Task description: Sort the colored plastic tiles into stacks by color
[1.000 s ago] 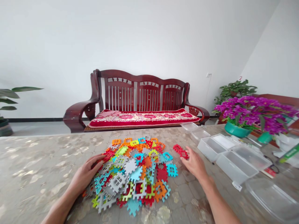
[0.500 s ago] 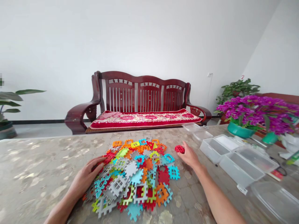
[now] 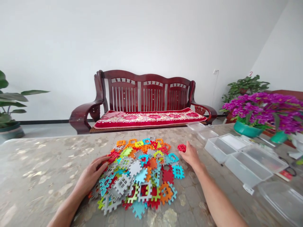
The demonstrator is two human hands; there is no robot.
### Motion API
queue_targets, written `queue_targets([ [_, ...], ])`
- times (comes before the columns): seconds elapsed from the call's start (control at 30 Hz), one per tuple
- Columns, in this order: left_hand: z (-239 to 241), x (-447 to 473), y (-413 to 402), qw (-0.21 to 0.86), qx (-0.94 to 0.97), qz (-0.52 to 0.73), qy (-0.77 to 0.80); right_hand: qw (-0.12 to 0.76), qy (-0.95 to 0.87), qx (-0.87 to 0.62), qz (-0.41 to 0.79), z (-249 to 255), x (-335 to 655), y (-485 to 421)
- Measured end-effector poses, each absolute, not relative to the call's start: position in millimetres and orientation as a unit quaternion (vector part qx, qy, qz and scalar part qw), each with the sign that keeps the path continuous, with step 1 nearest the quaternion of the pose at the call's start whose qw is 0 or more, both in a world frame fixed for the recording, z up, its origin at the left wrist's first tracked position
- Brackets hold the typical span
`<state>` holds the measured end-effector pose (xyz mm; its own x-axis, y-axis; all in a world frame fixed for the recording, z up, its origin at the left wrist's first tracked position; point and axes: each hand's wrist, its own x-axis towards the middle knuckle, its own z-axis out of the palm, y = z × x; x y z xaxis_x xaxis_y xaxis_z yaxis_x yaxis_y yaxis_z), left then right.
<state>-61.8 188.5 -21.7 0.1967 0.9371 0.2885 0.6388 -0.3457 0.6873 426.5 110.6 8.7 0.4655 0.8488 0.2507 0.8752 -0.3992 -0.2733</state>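
Note:
A heap of flat, toothed plastic tiles [image 3: 142,171] in red, orange, blue, green and grey lies on the marbled table [image 3: 42,176]. My left hand [image 3: 91,176] rests on the heap's left edge, fingers curled over the tiles. My right hand [image 3: 190,155] is at the heap's upper right, fingers pinched on a red tile [image 3: 181,147] held just clear of the heap.
Several clear plastic boxes [image 3: 239,160] and lids [image 3: 280,197] stand to the right. Purple flowers in teal pots [image 3: 260,113] sit at the far right. A wooden bench [image 3: 144,101] and potted plants [image 3: 9,110] stand behind the table.
My right hand has picked up the red tile and moved it away from me, past the heap's upper right edge. My left hand stays on the heap. The camera has shifted slightly.

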Motion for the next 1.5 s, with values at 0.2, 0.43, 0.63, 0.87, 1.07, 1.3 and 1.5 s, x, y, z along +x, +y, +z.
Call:
queue_targets([
  [0.2,-21.6,-62.0,187.7,0.219,0.743,0.349,0.528,0.311,-0.621,-0.719,-0.028,19.1,406.1,85.4],
  [0.43,-22.1,-61.7,187.7,0.213,0.743,0.355,0.526,0.185,-0.786,-0.575,0.136,46.0,373.4,63.6],
  [0.63,-25.0,-63.2,189.0,0.210,0.745,0.349,0.528,0.099,-0.821,-0.539,0.161,57.3,365.9,54.0],
  [0.87,-24.2,-62.7,189.4,0.203,0.748,0.353,0.524,0.041,-0.828,-0.541,0.142,57.4,357.4,51.5],
  [1.07,-26.0,-64.6,190.5,0.209,0.748,0.346,0.526,0.061,-0.831,-0.538,0.127,56.2,354.6,52.7],
  [1.3,-25.2,-63.3,190.4,0.211,0.746,0.350,0.526,0.120,-0.796,-0.580,0.129,57.0,358.8,55.0],
  [1.5,-23.0,-61.7,189.8,0.210,0.746,0.353,0.525,0.273,-0.701,-0.592,0.288,49.9,371.8,60.0],
])
